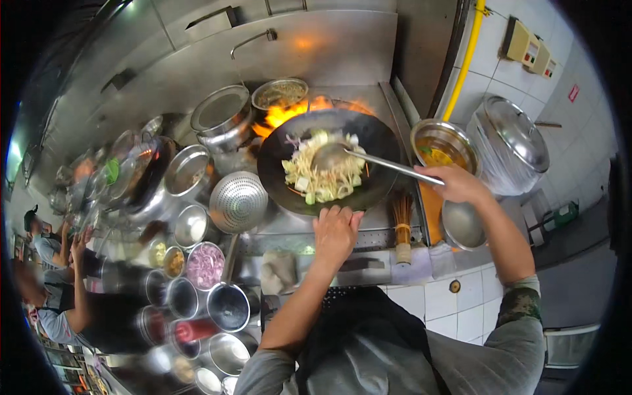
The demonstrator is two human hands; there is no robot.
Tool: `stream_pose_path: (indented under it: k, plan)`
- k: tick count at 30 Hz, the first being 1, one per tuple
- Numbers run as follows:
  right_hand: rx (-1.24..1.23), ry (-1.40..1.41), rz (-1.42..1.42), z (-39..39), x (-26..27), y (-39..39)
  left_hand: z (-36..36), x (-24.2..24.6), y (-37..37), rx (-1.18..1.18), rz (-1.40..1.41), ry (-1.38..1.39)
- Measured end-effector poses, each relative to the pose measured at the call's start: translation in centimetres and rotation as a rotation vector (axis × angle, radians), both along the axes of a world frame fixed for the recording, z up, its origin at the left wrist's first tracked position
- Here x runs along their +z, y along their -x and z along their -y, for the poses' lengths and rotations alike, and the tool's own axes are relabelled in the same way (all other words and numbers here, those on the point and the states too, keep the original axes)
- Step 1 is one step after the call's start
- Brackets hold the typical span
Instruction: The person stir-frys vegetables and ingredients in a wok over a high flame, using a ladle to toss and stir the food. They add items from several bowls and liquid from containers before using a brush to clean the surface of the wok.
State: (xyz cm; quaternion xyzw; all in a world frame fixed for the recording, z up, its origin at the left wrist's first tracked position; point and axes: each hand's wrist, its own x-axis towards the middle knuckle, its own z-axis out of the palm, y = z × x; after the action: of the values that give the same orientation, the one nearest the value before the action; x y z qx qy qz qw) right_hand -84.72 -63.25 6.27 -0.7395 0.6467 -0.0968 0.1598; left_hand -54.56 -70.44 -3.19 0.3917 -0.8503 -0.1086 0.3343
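A large dark wok (380,133) stands on the stove with flames rising behind its far rim. Noodle-like strands and pieces of cabbage (321,185) lie in its middle, with some onion and carrot among them. My right hand (452,182) grips the handle of a metal ladle (331,157), whose bowl rests on the food. At the wok's near rim, my left hand (337,227) is closed on the edge; whether a cloth lies under the fingers cannot be told. Left of the wok lies a perforated metal strainer (239,201).
A bamboo wok brush (403,227) stands near the front edge. On the right are a bowl of orange liquid (442,148) and a lidded pot (516,136). Chopped onion (206,265) and several metal containers fill the left, where co-workers stand. Fire (284,116) burns behind the wok.
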Motion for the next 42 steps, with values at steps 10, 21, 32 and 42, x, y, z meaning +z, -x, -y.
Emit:
stream_pose_path:
  k: [10,21,32,42]
  plan:
    - [0.015,-0.143,0.189,-1.2,3.0,1.9,1.2,2.1,-1.8,-0.059,-0.091,0.024]
    - [-0.039,0.001,0.402,-2.8,0.6,2.5,-2.7,4.4,-3.9,-0.067,-0.097,-0.014]
    - [-0.31,0.072,-0.156,-1.3,-1.4,-3.1,-1.1,-5.1,-5.4,-0.142,-0.095,0.072]
    - [-0.523,0.408,0.47,-8.5,-15.1,-10.8,7.0,-3.3,-1.3,-0.12,-0.144,0.145]
